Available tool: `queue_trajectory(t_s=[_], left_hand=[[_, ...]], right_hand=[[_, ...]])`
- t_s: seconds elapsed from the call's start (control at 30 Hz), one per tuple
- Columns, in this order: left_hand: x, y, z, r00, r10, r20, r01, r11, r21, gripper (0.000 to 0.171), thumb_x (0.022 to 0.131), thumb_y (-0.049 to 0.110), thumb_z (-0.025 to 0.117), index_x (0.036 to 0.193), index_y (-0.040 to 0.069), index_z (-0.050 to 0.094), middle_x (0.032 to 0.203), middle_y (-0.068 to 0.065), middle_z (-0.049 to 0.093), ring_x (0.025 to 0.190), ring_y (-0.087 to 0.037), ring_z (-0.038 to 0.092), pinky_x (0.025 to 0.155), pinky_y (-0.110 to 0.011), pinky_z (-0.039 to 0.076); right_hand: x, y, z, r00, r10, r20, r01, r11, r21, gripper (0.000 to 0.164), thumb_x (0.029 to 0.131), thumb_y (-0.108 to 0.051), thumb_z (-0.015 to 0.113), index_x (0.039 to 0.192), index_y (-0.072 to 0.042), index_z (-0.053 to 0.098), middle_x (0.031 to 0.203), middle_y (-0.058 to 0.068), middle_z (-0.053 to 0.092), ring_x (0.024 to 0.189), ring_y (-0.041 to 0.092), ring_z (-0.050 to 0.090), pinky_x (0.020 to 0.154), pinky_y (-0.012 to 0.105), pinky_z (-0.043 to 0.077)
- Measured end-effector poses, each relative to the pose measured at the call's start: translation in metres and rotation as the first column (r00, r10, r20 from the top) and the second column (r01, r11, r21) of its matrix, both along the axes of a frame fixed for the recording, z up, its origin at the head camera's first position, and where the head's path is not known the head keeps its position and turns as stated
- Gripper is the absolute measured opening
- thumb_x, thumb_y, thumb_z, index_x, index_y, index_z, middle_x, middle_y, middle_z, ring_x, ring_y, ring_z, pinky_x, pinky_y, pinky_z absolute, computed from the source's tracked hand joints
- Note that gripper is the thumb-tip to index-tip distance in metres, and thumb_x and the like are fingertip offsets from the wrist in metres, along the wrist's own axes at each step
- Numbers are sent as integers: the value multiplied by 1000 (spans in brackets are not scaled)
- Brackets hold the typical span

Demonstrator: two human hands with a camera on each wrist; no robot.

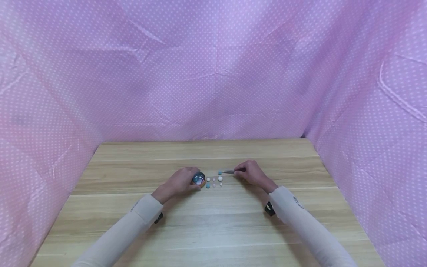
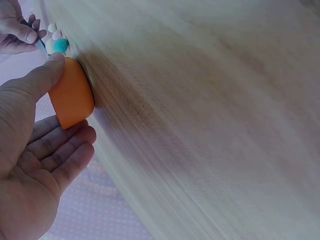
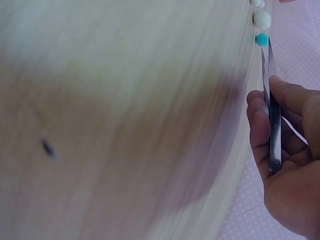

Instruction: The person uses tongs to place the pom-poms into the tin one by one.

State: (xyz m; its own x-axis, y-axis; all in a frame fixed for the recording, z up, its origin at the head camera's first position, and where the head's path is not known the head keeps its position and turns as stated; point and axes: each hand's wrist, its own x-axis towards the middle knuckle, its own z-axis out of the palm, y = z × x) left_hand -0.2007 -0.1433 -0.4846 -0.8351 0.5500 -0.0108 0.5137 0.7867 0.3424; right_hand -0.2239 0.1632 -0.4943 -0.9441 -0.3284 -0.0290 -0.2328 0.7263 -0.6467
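Observation:
My left hand (image 1: 181, 180) holds a small round orange container (image 2: 71, 95), thumb on one side and fingers on the other. Its mouth is turned partly up in the head view, showing a teal ball inside a dark, shiny interior. My right hand (image 1: 251, 172) pinches metal tweezers (image 3: 274, 130) between thumb and fingers. At their tips, one on either side, is a small teal ball (image 3: 262, 39); whether they press on it I cannot tell. Between the hands lie several small balls, among them a larger white ball (image 1: 220, 178) and another teal ball (image 1: 208, 185).
The balls stand in loose rows on a light wooden table (image 1: 213, 226). Pink dotted cloth (image 1: 213, 92) hangs behind the table and along both sides. A dark device (image 1: 269, 208) is strapped beneath the right wrist.

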Motion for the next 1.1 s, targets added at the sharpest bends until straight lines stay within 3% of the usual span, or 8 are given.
queue_trajectory(t_s=[0.57, 0.83, 1.1], left_hand=[[2, 0, 2, 1000, -1, 9, 0, 1000, 7, 62, 77, 32, 84, 127, 4, 59, 120, -11, 67, 108, -22, 65, 93, -36, 54], [2, 0, 0, 1000, 7, -10, -7, 1000, -8, 59, 79, 33, 83, 125, 5, 59, 117, -12, 68, 103, -20, 65, 88, -35, 55], [3, 1, -2, 1000, 6, -6, -7, 1000, -3, 63, 77, 33, 83, 127, 4, 59, 119, -12, 68, 106, -22, 66, 92, -35, 54]], right_hand=[[2, 1, 0, 1000, -18, 24, 18, 1000, 17, 11, 89, -15, 72, 97, -10, 77, 96, 5, 76, 80, 11, 63, 74, 28, 54], [1, 2, 0, 1000, -5, 12, 5, 1000, 8, 11, 88, -16, 72, 97, -12, 78, 95, 5, 76, 78, 10, 63, 72, 26, 53], [2, 0, 2, 1000, 16, 10, -16, 1000, -16, 11, 89, -15, 72, 98, -11, 77, 96, 5, 76, 77, 10, 62, 70, 26, 53]])
